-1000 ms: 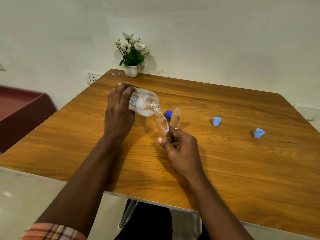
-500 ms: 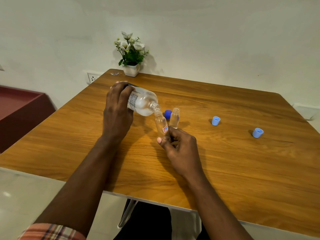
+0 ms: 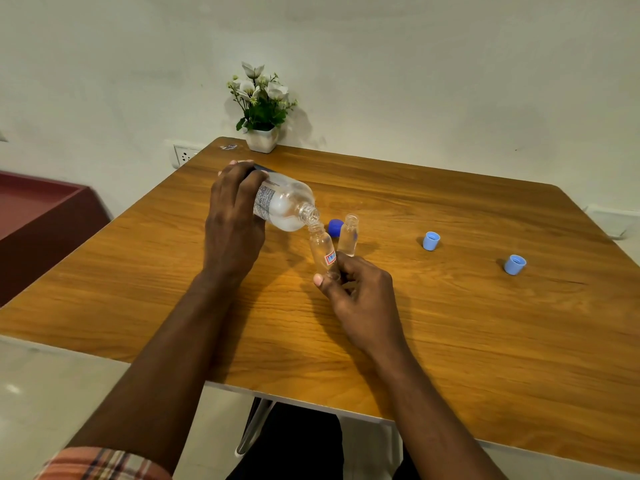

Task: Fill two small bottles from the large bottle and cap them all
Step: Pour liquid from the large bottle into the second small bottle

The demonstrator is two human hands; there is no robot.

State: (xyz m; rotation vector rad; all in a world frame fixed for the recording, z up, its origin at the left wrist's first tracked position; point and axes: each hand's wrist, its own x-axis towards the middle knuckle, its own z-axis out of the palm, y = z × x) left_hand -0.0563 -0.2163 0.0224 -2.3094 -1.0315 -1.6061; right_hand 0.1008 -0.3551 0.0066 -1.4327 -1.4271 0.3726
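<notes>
Left hand (image 3: pixel 235 216) around tilted large bottle (image 3: pixel 284 206), mouth seemingly against small bottle (image 3: pixel 322 249) pinched by right hand (image 3: pixel 360 292)

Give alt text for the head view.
The left hand tips a large clear bottle, its mouth at the mouth of a small bottle held by the right hand, above a wooden table. Another small open bottle and three blue caps sit nearby.

Left hand (image 3: pixel 235 223) tilts large bottle (image 3: pixel 284 206) onto small bottle (image 3: pixel 322 247), right hand (image 3: pixel 360 292) pinching its base, flow unclear
</notes>
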